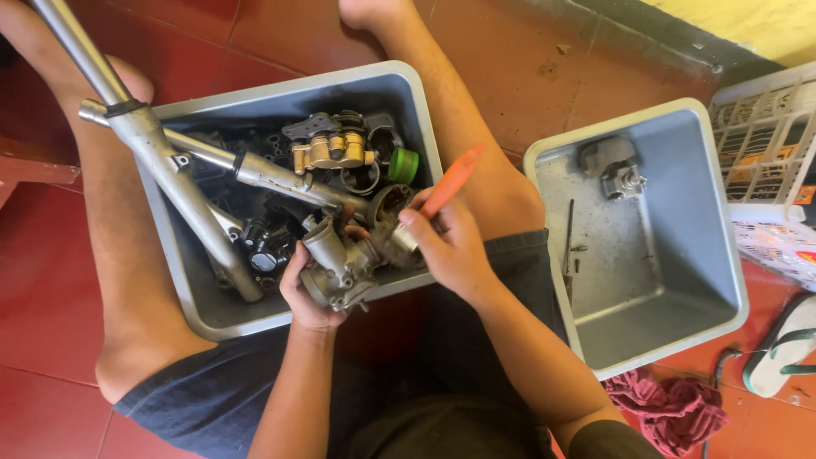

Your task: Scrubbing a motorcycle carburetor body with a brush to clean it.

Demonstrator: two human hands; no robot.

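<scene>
At centre frame, over the near rim of the grey parts bin [197, 316], the left hand [308, 293] cups a metal carburetor [340, 262]. Just right, the right hand [449, 245] pinches an orange-handled tool [452, 180] against it.

hands [382, 263] on carburetor [340, 259] (orange tool [450, 181])

Red tiled floor [51, 280] carries two grey tubs [722, 255], a red rag [671, 408] and a sandal [786, 344].
</scene>
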